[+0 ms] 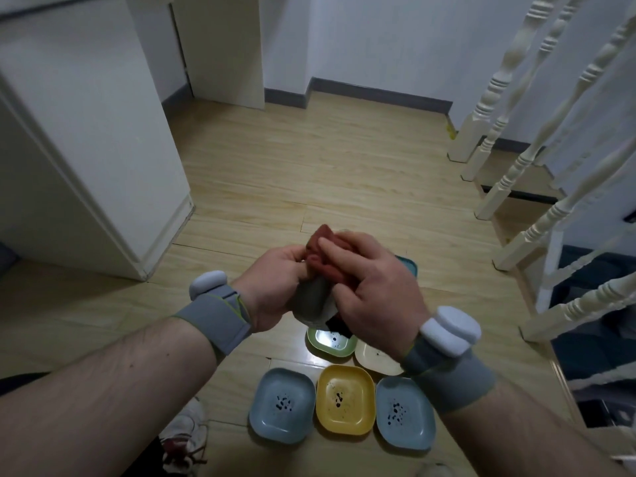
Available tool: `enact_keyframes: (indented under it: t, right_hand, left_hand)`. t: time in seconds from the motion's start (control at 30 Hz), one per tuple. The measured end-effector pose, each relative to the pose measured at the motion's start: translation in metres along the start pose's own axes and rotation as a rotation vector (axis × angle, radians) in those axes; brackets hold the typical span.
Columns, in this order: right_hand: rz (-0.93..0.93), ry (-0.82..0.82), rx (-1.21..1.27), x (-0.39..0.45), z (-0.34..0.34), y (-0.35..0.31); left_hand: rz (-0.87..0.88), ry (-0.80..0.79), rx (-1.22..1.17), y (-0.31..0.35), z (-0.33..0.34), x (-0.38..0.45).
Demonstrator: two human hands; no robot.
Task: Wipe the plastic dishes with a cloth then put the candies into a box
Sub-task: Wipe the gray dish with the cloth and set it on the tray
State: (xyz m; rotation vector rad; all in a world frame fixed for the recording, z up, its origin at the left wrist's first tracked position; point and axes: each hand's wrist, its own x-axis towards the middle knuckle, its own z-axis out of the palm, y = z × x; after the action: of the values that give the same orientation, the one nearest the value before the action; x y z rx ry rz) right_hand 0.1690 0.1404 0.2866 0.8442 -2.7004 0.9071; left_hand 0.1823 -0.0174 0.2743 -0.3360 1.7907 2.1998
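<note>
Left hand (275,287) grips a grey dish (313,297) tilted up off the floor so the right hand (375,287), fingers curled round a red cloth (330,256), can rub its face; five spotted dishes (345,399) wait below both wrists, candies and box unseen.

— What can't you make out?
— My right hand (370,290) covers most of the grey dish (311,299). A teal dish (409,265) peeks out behind it.
— And the floor?
— The cream dish (375,359) sits partly under my wrist; my shoe (186,432) is half hidden.
</note>
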Motion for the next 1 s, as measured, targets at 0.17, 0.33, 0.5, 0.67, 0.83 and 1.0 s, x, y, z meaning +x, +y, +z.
enact_keyframes:
  t: [0.17,0.33,0.5,0.67,0.83,1.0]
  right_hand:
    - [0.234,0.145,0.070,0.017,-0.008,0.025]
    - [-0.016,0.098,-0.059,0.001,0.002,-0.007]
    - [0.289,0.122,0.058,0.022,-0.017,0.022]
    - [0.084,0.077,-0.032,0.009,-0.006,-0.006]
    - [0.016,0.019,-0.130,-0.001,0.008,-0.013]
    - [-0.120,-0.021,-0.183,-0.009,0.021,-0.020]
  left_hand:
    - [0.010,0.039,0.022,0.001,0.002,-0.001]
    - [0.003,0.007,-0.042,0.004,-0.003,0.000]
    - [-0.019,0.021,-0.076,0.004,-0.002,-0.001]
    - [-0.081,-0.022,-0.285,0.003,-0.001,0.001]
    - [-0.189,-0.002,-0.616,0.006,-0.005,0.002]
    - [-0.265,0.119,-0.644,0.011,-0.021,0.010]
